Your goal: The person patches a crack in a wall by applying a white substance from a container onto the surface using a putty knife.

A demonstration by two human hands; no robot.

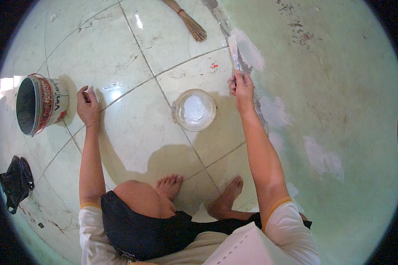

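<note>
My right hand [243, 90] is closed round the handle of a putty knife [234, 49]. Its whitish blade points away from me and lies by the foot of the green wall, next to a pale smear of filler [251, 52]. My left hand [88, 107] is raised over the tiles at the left, with its fingers loosely bent, the thumb apart and nothing seen in it. Between my hands a small round tub [177, 115] stands on the floor, with white filler [194, 109] inside.
A paint bucket [53, 101] lies tipped at the left. Below it is a black plastic bag [17, 181]. At the far top lies a stick broom [191, 25]. The green wall [358, 110] rises on the right, with several filler patches [323, 157]. My bare feet [170, 185] are near the tub.
</note>
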